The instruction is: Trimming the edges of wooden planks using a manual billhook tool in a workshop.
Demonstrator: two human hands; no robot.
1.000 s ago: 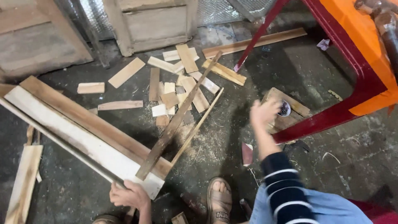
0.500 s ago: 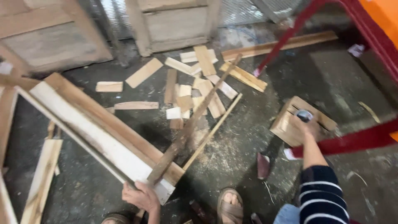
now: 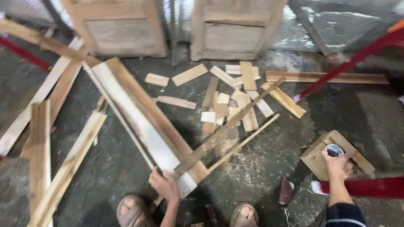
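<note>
My left hand [image 3: 165, 185] grips the near end of a long pale wooden board [image 3: 139, 122] that runs diagonally up to the left across the floor. A narrower wooden slat [image 3: 227, 128] leans across that board's near end. My right hand [image 3: 338, 165], in a striped sleeve, rests on a small round tin [image 3: 334, 150] that sits on top of a low wooden block [image 3: 320, 156] at the right. My two sandalled feet [image 3: 132, 210] show at the bottom edge.
Several short wood offcuts [image 3: 235, 96] lie scattered on the concrete floor in the middle. Long planks [image 3: 46, 138] lie at the left. Two wooden crates [image 3: 235, 29] stand at the back. Red metal legs [image 3: 362, 187] cross at the right, with a dark brush-like object [image 3: 287, 190] nearby.
The view has swung left and down. My right hand has stayed on the tin on the wooden block, and my left hand has kept its hold at the board's end.
</note>
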